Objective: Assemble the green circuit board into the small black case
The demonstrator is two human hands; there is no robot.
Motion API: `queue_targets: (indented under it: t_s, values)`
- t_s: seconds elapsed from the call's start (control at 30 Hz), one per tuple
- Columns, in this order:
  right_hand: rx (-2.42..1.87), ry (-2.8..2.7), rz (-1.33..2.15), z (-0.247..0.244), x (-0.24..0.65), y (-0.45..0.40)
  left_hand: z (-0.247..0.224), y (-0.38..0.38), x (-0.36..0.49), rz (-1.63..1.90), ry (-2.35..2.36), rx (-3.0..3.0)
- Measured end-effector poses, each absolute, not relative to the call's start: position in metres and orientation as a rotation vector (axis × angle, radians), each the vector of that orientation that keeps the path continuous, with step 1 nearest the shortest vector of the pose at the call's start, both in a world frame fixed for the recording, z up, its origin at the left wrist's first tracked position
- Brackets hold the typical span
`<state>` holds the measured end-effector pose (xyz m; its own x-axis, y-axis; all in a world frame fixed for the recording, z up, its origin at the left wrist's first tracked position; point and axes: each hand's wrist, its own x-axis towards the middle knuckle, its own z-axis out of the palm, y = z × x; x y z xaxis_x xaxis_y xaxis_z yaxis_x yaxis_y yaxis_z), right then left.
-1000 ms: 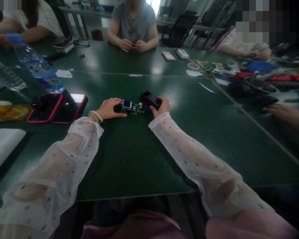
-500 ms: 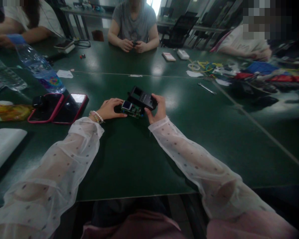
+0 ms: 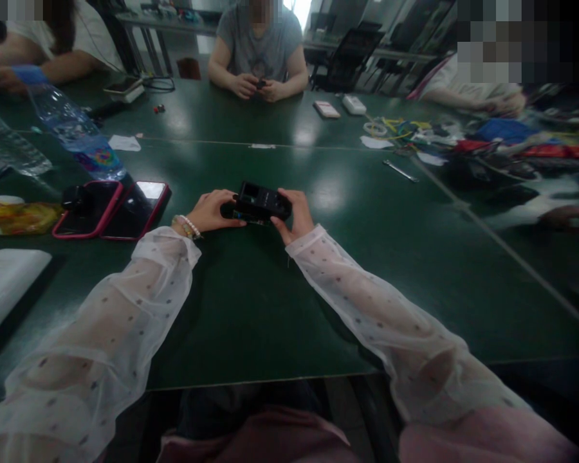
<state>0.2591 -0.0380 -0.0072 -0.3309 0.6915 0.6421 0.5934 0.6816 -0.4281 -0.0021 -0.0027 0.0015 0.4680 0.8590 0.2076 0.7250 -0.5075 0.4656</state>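
Note:
Between my hands, over the dark green table [image 3: 251, 308], is a small black plastic casing cover [image 3: 265, 199] with a rectangular window. My right hand [image 3: 295, 215] grips its right end, thumb in front and fingers behind. Below the cover a strip of green circuit board [image 3: 253, 220] peeks out; the cover hides its screen. My left hand [image 3: 217, 209] holds the left end of the lower black part with the board, thumb along its front edge. Whether cover and lower part are fully joined I cannot tell.
Left of my hands lie two red-edged phones [image 3: 137, 209], a water bottle [image 3: 77, 135] and a white device [image 3: 12, 283]. A wrench [image 3: 400, 170] and a heap of cables [image 3: 492, 138] are on the right. Across the table a person [image 3: 258, 51] holds something small; other people sit at both sides.
My right hand has brought the black cover left and down, from behind the circuit board to over it. The board's screen is now covered. Another person's hand has appeared at the right edge.

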Motion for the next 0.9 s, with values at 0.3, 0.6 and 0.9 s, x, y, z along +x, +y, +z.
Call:
queue_targets:
  t_s: [0.3, 0.6, 0.9]
  values:
    - [-0.990, -2.105, 0.255, -0.010, 0.260, -0.035, 0.004, 0.000, -0.004, 0.537, 1.359, 2.390]
    - [-1.049, -2.232, 0.299, -0.018, 0.262, -0.031, 0.004, 0.000, -0.003, 0.514, 1.369, 2.403]
    - [-1.115, -2.226, 0.262, -0.020, 0.258, -0.032, 0.004, 0.001, -0.004, 0.482, 1.344, 2.418]
